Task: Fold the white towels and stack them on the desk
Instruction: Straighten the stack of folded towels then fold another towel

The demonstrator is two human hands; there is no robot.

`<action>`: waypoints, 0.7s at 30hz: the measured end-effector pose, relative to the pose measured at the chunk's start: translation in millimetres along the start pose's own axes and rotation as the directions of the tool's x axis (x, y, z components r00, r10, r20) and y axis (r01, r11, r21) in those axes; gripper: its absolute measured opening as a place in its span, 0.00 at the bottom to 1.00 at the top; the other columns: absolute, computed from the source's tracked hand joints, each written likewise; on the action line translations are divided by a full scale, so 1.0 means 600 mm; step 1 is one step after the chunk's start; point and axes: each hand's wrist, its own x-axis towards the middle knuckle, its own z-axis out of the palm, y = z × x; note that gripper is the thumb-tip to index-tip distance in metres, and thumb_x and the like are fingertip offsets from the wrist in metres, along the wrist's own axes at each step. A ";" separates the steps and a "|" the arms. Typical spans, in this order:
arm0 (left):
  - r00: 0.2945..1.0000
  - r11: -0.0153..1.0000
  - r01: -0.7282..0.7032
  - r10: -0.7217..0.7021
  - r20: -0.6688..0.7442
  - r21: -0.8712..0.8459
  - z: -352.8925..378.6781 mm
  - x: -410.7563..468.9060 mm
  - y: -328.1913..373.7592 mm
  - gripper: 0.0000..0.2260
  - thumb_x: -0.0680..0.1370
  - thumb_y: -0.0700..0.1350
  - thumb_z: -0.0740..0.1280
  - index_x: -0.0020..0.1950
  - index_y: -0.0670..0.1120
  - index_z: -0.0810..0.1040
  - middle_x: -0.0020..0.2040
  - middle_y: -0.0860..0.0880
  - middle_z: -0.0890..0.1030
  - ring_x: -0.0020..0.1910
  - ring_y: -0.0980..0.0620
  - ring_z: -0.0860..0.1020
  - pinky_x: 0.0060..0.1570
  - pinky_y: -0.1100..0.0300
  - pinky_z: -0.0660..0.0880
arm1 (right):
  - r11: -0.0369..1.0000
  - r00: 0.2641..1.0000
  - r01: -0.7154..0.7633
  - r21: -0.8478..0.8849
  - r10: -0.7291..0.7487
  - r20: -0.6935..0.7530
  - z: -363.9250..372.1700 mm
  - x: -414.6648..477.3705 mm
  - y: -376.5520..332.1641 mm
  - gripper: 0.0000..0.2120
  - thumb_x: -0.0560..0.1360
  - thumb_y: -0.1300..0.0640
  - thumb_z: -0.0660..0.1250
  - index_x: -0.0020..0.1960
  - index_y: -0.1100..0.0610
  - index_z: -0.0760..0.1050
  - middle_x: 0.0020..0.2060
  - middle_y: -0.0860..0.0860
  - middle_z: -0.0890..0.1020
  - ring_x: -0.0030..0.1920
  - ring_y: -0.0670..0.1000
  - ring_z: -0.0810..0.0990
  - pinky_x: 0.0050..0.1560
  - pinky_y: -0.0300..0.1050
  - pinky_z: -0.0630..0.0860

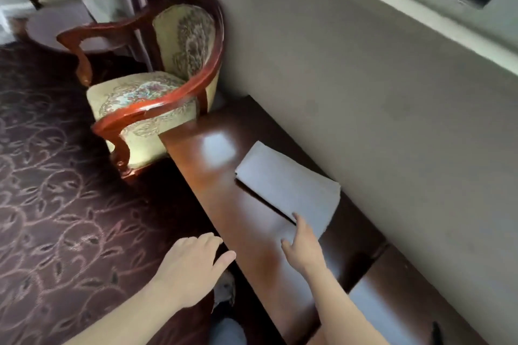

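Looks mostly done to me: your folded white towel pile (288, 185) sits on the desk (213, 176), at 12 o'clock from your right hand (302, 246), whose straight fingers touch its near corner. Your left hand (190, 263), at 9 o'clock, is relaxed and holding nothing. No unfolded towels in view.

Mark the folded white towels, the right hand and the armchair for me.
folded white towels (288, 185): head view, middle of the top face.
right hand (304, 246): head view, back of the hand.
armchair (140, 95): head view, patterned seat cushion.
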 end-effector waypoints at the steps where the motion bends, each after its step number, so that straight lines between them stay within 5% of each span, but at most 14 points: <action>1: 1.000 1.000 0.010 -0.010 -0.016 -0.006 -0.013 0.026 -0.008 0.48 0.65 0.70 0.31 0.76 0.51 0.65 0.75 0.54 0.68 0.70 0.51 0.70 0.68 0.58 0.64 | 0.999 0.999 -0.019 -0.030 0.020 0.038 0.001 0.044 -0.007 0.31 0.79 0.55 0.63 0.78 0.56 0.55 0.74 0.55 0.65 0.69 0.58 0.72 0.66 0.47 0.69; 9: 0.995 0.999 0.052 -0.052 0.082 0.001 -0.050 0.217 -0.074 0.35 0.76 0.68 0.39 0.77 0.54 0.62 0.78 0.55 0.63 0.72 0.53 0.68 0.71 0.59 0.61 | 0.986 0.984 -0.062 -0.157 0.086 0.154 0.033 0.304 -0.070 0.38 0.74 0.64 0.63 0.78 0.48 0.52 0.72 0.54 0.64 0.67 0.59 0.70 0.65 0.51 0.71; 13: 0.995 0.997 0.070 -0.072 0.064 0.032 -0.064 0.299 -0.113 0.33 0.78 0.66 0.41 0.76 0.53 0.64 0.76 0.56 0.66 0.71 0.54 0.69 0.70 0.59 0.63 | 0.949 0.987 -0.132 -0.288 0.153 0.050 0.066 0.375 -0.092 0.29 0.76 0.55 0.68 0.73 0.50 0.59 0.67 0.54 0.65 0.63 0.58 0.68 0.58 0.51 0.71; 17: 0.993 0.994 0.104 -0.103 0.055 -0.019 -0.059 0.352 -0.136 0.31 0.79 0.65 0.43 0.75 0.52 0.67 0.73 0.56 0.70 0.69 0.53 0.71 0.67 0.57 0.66 | 0.897 0.991 -0.133 -0.421 0.126 -0.046 0.088 0.391 -0.100 0.19 0.76 0.62 0.63 0.65 0.52 0.66 0.61 0.54 0.70 0.60 0.57 0.70 0.51 0.51 0.67; 21: 0.993 0.992 0.095 -0.089 0.081 -0.080 -0.047 0.355 -0.127 0.30 0.80 0.65 0.43 0.74 0.53 0.68 0.72 0.57 0.71 0.68 0.54 0.71 0.68 0.57 0.65 | 0.906 0.995 -0.095 -0.412 0.098 -0.014 0.080 0.400 -0.092 0.13 0.77 0.61 0.63 0.61 0.54 0.70 0.59 0.53 0.72 0.61 0.57 0.70 0.55 0.53 0.68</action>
